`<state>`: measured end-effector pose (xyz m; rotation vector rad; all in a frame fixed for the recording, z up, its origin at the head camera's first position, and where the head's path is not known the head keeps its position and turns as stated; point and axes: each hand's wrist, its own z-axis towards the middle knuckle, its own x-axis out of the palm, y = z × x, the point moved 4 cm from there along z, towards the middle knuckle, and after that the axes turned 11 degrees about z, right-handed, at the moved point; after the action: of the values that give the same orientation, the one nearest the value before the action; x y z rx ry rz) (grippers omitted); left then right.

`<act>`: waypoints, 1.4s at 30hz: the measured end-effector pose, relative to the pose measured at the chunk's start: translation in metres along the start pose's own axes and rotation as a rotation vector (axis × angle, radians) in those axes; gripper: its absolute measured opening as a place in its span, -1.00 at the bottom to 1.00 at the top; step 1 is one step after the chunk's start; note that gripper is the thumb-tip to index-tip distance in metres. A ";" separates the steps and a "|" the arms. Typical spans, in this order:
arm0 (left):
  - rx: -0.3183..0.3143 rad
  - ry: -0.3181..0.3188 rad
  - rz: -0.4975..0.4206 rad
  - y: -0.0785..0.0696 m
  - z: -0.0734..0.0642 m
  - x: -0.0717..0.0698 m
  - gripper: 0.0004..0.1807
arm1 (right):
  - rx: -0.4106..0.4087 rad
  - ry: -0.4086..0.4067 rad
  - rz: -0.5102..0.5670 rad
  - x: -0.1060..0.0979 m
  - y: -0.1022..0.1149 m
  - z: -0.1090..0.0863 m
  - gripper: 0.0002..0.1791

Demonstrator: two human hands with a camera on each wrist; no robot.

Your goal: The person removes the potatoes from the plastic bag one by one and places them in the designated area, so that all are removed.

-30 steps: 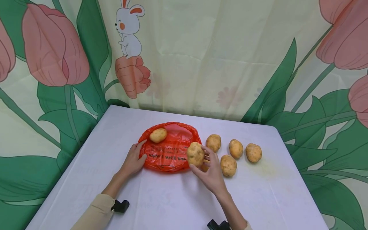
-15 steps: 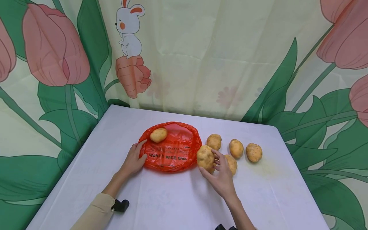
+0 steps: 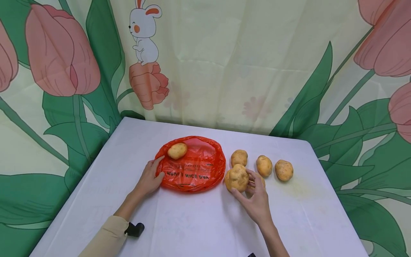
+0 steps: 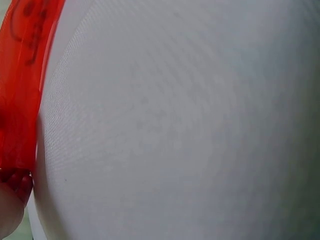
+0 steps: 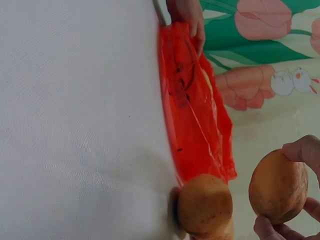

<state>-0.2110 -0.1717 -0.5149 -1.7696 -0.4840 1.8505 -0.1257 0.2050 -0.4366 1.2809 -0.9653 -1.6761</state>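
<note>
My left hand (image 3: pixel 149 180) grips the left rim of a red plastic bag (image 3: pixel 187 169), which stands low and wide open on the table. Inside it, at the back left, lies a potato (image 3: pixel 177 151). Right of the bag, my right hand (image 3: pixel 257 200) pinches a potato (image 3: pixel 239 177) between thumb and fingertips, raised off the table as the right wrist view shows. Beneath it in the head view, partly hidden, sits another potato (image 3: pixel 228 182) beside the bag. In the left wrist view only the fingers (image 4: pixel 20 186) at the bag's edge show.
Behind and right of my right hand lie more potatoes: one at the back (image 3: pixel 239 157), one in the middle (image 3: pixel 264 165), one far right (image 3: pixel 284 170) and one half hidden by my fingers (image 3: pixel 262 181). A white cloth covers the table (image 3: pixel 192 225); a printed curtain (image 3: pixel 218 71) hangs behind it.
My right hand has moved right with the potato, from over the bag's right rim to above the potatoes beside it. The left hand and bag stay put.
</note>
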 end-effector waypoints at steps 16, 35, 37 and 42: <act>0.001 0.005 0.004 -0.002 0.001 0.000 -0.27 | 0.004 -0.095 -0.012 -0.026 -0.010 0.001 -0.11; 0.114 -0.033 0.089 -0.009 0.002 -0.015 -0.28 | 0.063 -0.166 -0.033 -0.054 -0.019 -0.002 -0.08; 0.153 -0.026 0.095 -0.012 0.001 -0.016 -0.32 | 0.064 -0.174 -0.040 -0.056 -0.020 -0.001 -0.08; 0.193 -0.004 0.119 -0.014 -0.001 -0.018 -0.36 | 0.059 -0.190 -0.040 -0.060 -0.022 -0.001 -0.08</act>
<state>-0.2082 -0.1711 -0.4925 -1.6962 -0.1966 1.9118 -0.1179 0.2686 -0.4352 1.2021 -1.1150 -1.8375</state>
